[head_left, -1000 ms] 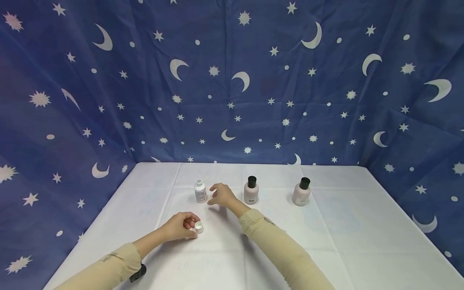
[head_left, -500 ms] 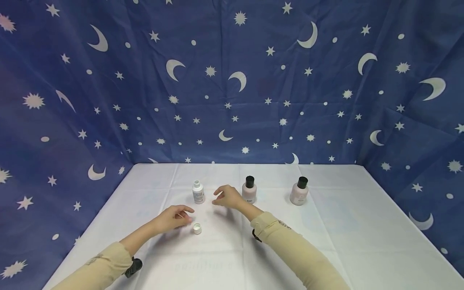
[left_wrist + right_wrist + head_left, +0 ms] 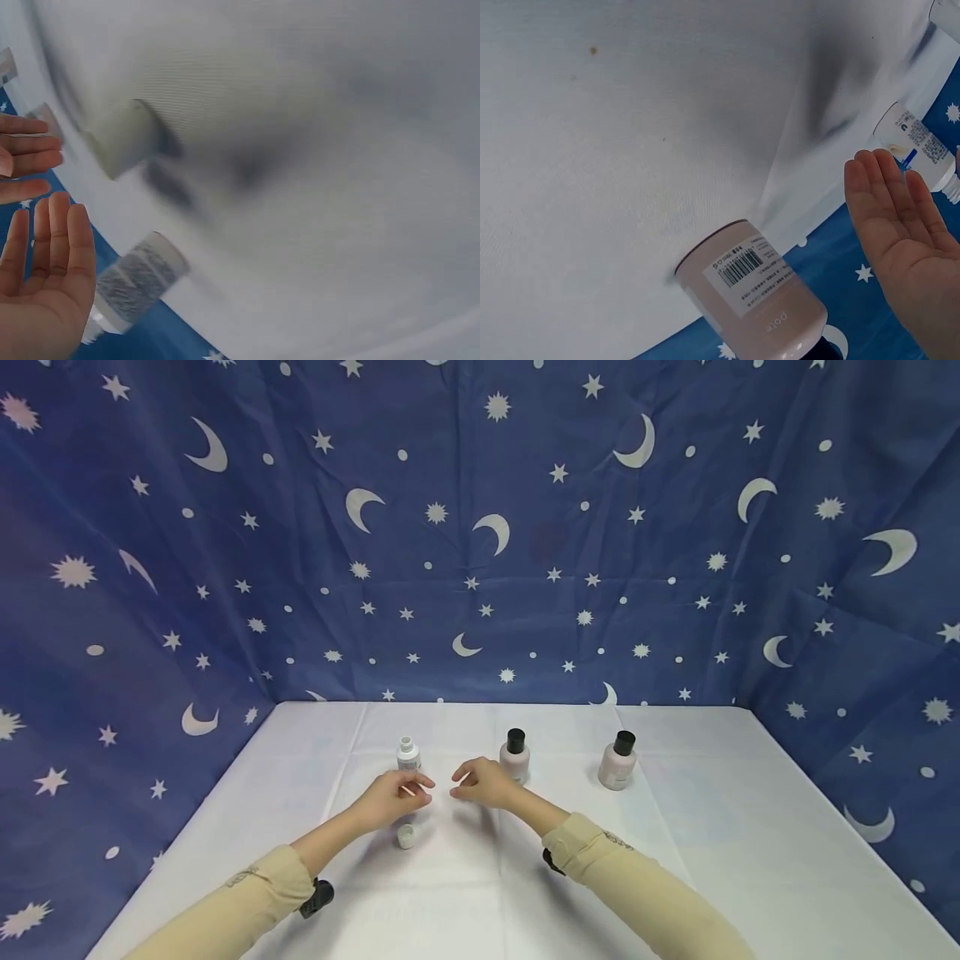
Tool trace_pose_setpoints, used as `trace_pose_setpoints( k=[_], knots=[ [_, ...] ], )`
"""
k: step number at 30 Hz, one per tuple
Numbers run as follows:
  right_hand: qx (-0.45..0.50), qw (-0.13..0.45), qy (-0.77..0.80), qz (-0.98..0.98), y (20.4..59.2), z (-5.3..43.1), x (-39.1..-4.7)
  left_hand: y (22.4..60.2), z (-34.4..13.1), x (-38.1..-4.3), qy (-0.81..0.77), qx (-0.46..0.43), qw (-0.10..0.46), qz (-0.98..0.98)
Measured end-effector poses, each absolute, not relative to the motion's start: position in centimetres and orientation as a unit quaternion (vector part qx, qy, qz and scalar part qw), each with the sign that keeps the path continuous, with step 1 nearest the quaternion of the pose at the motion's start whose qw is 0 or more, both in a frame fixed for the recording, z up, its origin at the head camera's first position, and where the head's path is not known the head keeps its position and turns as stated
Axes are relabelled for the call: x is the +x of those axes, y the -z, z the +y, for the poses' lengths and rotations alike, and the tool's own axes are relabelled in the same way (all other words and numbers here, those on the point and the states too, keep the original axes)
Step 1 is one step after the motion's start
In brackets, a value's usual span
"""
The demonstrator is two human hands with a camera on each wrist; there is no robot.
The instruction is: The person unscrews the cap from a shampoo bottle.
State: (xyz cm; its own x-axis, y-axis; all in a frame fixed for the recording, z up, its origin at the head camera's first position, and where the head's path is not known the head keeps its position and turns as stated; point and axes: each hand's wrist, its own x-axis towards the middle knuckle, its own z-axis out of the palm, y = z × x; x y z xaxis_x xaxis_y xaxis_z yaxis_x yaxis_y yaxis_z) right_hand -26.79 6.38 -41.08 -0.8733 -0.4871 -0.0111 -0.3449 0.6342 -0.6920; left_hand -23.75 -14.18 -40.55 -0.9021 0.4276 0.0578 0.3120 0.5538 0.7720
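Observation:
My left hand (image 3: 393, 797) hovers in front of a small white bottle (image 3: 408, 753), overlapping its lower part in the head view. Nothing is in its fingers, which look straight in the left wrist view. The bottle stands upright with its neck uncapped; its printed label (image 3: 139, 281) shows in the left wrist view. A white screw cap (image 3: 406, 836) lies on the table below my left hand. Facing that hand, my right hand (image 3: 486, 783) holds nothing, fingers extended. Just beside it stands a pink bottle with a black cap (image 3: 514, 760), barcode label (image 3: 742, 274) visible in the right wrist view.
Farther right is a second pink bottle with a black cap (image 3: 617, 764). A white cloth covers the table (image 3: 585, 877). Behind and along both sides hangs a blue curtain (image 3: 540, 627) with moons and stars.
My left hand has left the white cap on the table and moved up and right, in front of the white bottle. My right hand has shifted slightly right, away from that bottle.

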Motion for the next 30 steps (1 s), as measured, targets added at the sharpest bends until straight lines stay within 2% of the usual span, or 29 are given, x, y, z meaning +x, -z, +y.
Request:
trace_pose_setpoints(
  k=[10, 11, 14, 17, 18, 30],
  knots=[
    [-0.281, 0.071, 0.365, 0.885, 40.7, 8.3, -25.3, 38.6, -9.6, -24.9, -0.436, 0.255, 0.036, 0.862],
    [-0.285, 0.068, 0.364, 0.884, 40.6, 8.4, -25.2, 39.8, -9.5, -26.3, -0.441, 0.275, 0.025, 0.854],
    [-0.296, 0.055, 0.363, 0.882, 40.6, 8.9, -24.9, 39.2, -8.2, -26.8, -0.45, 0.285, 0.025, 0.846],
    [-0.302, 0.054, 0.367, 0.878, 40.6, 9.5, -24.7, 38.7, -7.0, -27.2, -0.451, 0.288, 0.025, 0.844],
    [-0.303, 0.054, 0.368, 0.877, 40.6, 9.7, -24.6, 37.0, -6.3, -26.1, -0.45, 0.273, 0.034, 0.85],
    [-0.282, 0.036, 0.366, 0.886, 40.4, 12.5, -24.1, 35.2, -3.5, -27.0, -0.483, 0.263, 0.027, 0.835]
  ],
)
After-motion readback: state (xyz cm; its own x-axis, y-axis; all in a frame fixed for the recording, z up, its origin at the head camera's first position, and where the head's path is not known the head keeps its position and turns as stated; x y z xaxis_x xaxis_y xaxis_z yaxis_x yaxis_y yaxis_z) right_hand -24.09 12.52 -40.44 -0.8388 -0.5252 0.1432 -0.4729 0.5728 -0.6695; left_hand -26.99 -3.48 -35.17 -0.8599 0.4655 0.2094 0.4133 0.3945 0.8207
